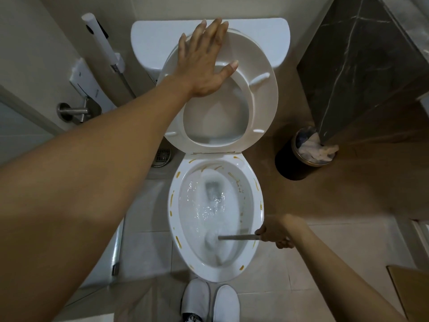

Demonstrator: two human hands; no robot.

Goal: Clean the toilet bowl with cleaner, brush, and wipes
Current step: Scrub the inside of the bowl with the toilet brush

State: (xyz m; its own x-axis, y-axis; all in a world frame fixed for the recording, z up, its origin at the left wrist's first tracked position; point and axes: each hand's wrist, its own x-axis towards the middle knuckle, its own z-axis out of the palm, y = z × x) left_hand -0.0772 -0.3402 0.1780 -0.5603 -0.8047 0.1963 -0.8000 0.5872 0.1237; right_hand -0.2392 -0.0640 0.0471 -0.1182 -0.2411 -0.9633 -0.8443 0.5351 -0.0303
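The white toilet bowl (173,231) sits in the middle of the head view, water swirling inside and yellow-brown streaks dotted along its rim. My right hand (276,232) grips the grey handle of the toilet brush (236,237) at the bowl's right edge; the blurred white brush head lies low in the near part of the bowl. The seat and lid (262,94) stand raised against the white tank (260,33). My left hand (204,63) rests flat, fingers spread, on the raised seat's upper left.
A black bin (294,163) with crumpled white paper stands right of the toilet beside a dark marble wall (362,66). A bidet sprayer (102,43) and paper holder (86,82) hang on the left wall. A floor drain (162,156) lies left of the bowl. My white slippers (209,300) are below.
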